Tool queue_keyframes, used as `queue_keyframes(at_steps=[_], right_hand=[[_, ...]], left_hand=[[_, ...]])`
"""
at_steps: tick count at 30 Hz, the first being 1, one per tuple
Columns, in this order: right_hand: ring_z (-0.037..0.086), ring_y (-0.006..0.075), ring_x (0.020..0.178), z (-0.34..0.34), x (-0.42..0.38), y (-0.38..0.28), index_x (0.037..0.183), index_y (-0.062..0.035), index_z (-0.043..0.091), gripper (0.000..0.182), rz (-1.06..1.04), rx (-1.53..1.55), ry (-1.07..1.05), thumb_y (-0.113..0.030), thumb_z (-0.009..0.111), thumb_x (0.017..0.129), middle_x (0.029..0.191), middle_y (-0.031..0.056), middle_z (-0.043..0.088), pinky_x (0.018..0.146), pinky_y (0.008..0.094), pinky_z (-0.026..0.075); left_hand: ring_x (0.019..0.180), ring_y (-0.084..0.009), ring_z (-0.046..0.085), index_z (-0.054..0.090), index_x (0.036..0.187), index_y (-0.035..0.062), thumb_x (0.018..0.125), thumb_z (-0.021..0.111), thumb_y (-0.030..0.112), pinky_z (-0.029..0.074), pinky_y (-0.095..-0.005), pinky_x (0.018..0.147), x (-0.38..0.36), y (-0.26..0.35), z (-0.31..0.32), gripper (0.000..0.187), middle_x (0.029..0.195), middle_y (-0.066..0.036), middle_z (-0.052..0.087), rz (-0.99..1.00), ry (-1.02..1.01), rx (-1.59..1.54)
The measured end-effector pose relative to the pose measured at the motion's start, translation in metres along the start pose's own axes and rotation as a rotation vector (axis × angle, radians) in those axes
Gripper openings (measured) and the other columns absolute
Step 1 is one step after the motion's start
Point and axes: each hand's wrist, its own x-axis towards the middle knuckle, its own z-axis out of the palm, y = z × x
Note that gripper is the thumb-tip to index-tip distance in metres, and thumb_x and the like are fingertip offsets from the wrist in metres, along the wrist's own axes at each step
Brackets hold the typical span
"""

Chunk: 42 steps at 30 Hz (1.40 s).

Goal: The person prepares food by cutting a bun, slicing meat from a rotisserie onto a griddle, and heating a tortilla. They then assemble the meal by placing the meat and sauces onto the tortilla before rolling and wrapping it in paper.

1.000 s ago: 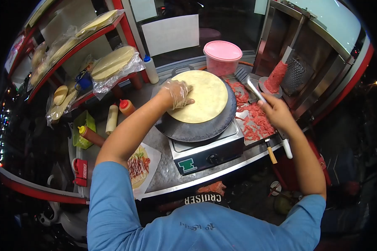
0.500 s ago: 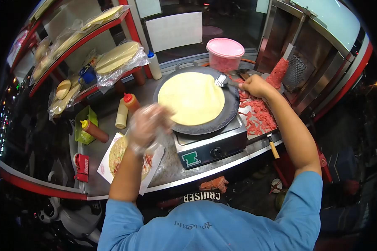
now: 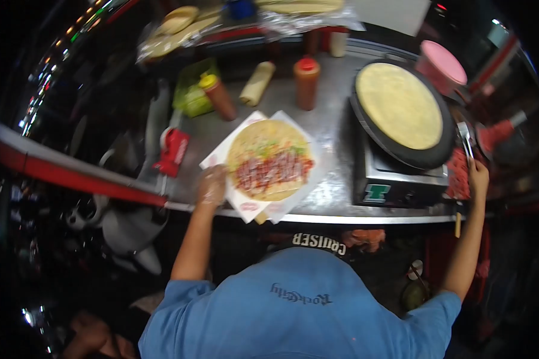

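The lit metal worktop [image 3: 332,128] has darkness around it. A green box [image 3: 193,107] contains something pale green; a black pan [image 3: 413,160] bears a plain flatbread [image 3: 399,106]. The filled flatbread [image 3: 271,161] lies on white paper [image 3: 245,206] near the front edge. The gloved left hand [image 3: 213,184] is at the paper's left side; whether it grips, I cannot tell. The right hand [image 3: 478,175] is closed around a metal utensil [image 3: 465,133].

Pale-yellow flatbread [image 3: 260,133], white-streaked red topping [image 3: 270,172]
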Motion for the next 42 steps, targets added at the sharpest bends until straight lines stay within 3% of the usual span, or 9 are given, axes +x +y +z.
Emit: queue_keyframes(at_steps=[6, 8, 13, 16, 24, 27, 35, 40, 42], right_hand=[[0.071, 0.0287, 0.101, 0.02, -0.007, -0.008, 0.124, -0.0054, 0.072, 0.042, -0.131, -0.495, 0.23, -0.039, 0.065, 0.101, 0.118, 0.0194, 0.073, 0.087, 0.035, 0.054], [0.07, 0.0236, 0.102, 0.008, -0.023, -0.077, 0.128, -0.0045, 0.07, 0.04, -0.214, -0.221, 0.585, -0.035, 0.066, 0.102, 0.12, 0.0156, 0.072, 0.088, 0.0327, 0.054], [0.066, 0.0121, 0.094, 0.068, -0.16, -0.34, 0.114, 0.0006, 0.073, 0.024, -0.206, 0.484, -0.165, -0.02, 0.064, 0.104, 0.101, 0.0057, 0.073, 0.082, 0.0263, 0.052], [0.072, 0.0336, 0.097, 0.171, -0.175, -0.442, 0.112, -0.0021, 0.074, 0.021, -0.729, 0.426, -0.561, -0.014, 0.068, 0.096, 0.105, 0.0188, 0.074, 0.087, 0.0382, 0.055], [0.067, 0.0419, 0.108, 0.38, -0.114, -0.531, 0.114, -0.0029, 0.074, 0.032, -0.768, 0.051, -0.654, -0.027, 0.061, 0.097, 0.112, 0.0239, 0.072, 0.096, 0.0478, 0.052], [0.067, 0.041, 0.111, 0.37, -0.107, -0.545, 0.117, -0.0026, 0.074, 0.042, -0.718, -0.085, -0.804, -0.038, 0.064, 0.096, 0.116, 0.0248, 0.072, 0.098, 0.0464, 0.052], [0.067, 0.0375, 0.117, 0.373, -0.103, -0.541, 0.132, -0.002, 0.067, 0.064, -0.685, -0.103, -0.881, -0.049, 0.072, 0.089, 0.126, 0.0227, 0.07, 0.102, 0.0427, 0.051], [0.068, 0.0355, 0.115, 0.386, -0.11, -0.545, 0.116, -0.0071, 0.071, 0.044, -0.543, -0.058, -0.836, -0.03, 0.084, 0.081, 0.119, 0.018, 0.073, 0.1, 0.0421, 0.051], [0.067, 0.035, 0.114, 0.383, -0.103, -0.552, 0.113, -0.0069, 0.068, 0.04, -0.498, -0.083, -0.897, -0.026, 0.083, 0.081, 0.116, 0.0174, 0.073, 0.1, 0.0417, 0.05]], left_hand=[[0.1, -0.035, 0.068, 0.065, 0.116, 0.0021, 0.103, 0.059, 0.025, 0.053, -0.0444, 0.09, 0.002, 0.013, -0.002, 0.027, 0.103, -0.021, 0.07, -0.364, -0.106, -0.514], [0.101, -0.0319, 0.067, 0.064, 0.122, 0.0024, 0.103, 0.059, 0.025, 0.053, -0.0432, 0.091, -0.005, 0.022, -0.007, 0.03, 0.102, -0.019, 0.068, -0.21, 0.218, -0.486], [0.101, -0.0454, 0.064, 0.068, 0.118, 0.0013, 0.104, 0.055, 0.03, 0.053, -0.0442, 0.089, 0.031, 0.008, -0.007, 0.034, 0.104, -0.026, 0.068, -0.018, 0.008, -0.255], [0.092, -0.0381, 0.069, 0.068, 0.11, -0.0011, 0.105, 0.056, 0.031, 0.055, -0.0429, 0.084, 0.062, 0.0, -0.012, 0.035, 0.096, -0.023, 0.071, -0.247, -0.402, -0.401], [0.093, -0.0196, 0.069, 0.061, 0.113, -0.0022, 0.101, 0.065, 0.011, 0.055, -0.0319, 0.088, -0.018, 0.005, 0.024, 0.018, 0.102, -0.009, 0.071, -0.382, -0.045, -1.892], [0.105, -0.0227, 0.068, 0.062, 0.119, 0.0001, 0.099, 0.064, 0.01, 0.054, -0.0371, 0.093, -0.023, 0.018, 0.007, 0.022, 0.11, -0.015, 0.068, -0.128, -0.06, -0.968], [0.11, -0.0282, 0.068, 0.071, 0.111, 0.0108, 0.086, 0.077, 0.022, 0.057, -0.0461, 0.09, 0.043, -0.007, -0.027, 0.028, 0.121, -0.005, 0.068, 0.957, -0.168, -0.246], [0.102, -0.0285, 0.068, 0.071, 0.108, 0.0129, 0.084, 0.077, 0.024, 0.056, -0.0455, 0.082, 0.042, -0.006, -0.015, 0.028, 0.121, -0.005, 0.065, 1.0, -0.277, -0.181], [0.096, -0.0343, 0.068, 0.066, 0.104, 0.011, 0.09, 0.074, 0.025, 0.056, -0.0458, 0.083, 0.036, 0.009, -0.008, 0.022, 0.11, -0.009, 0.063, 0.439, -0.142, -0.382]])
